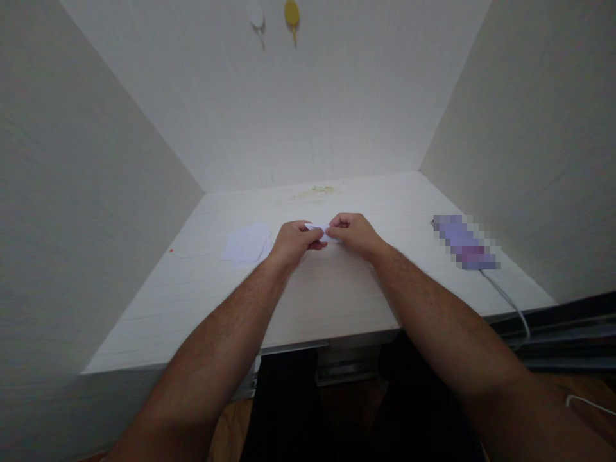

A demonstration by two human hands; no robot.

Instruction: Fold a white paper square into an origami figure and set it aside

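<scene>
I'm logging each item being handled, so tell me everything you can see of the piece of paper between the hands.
The piece of paper is small, thin and white with a faint bluish tint; no marks can be made out. It is pinched between the left hand and the right hand, whose fingers hide part of it. Its visible edges slant, so it may be folded, but it shows too small to be sure. Whether it touches the white desk is unclear.
</scene>
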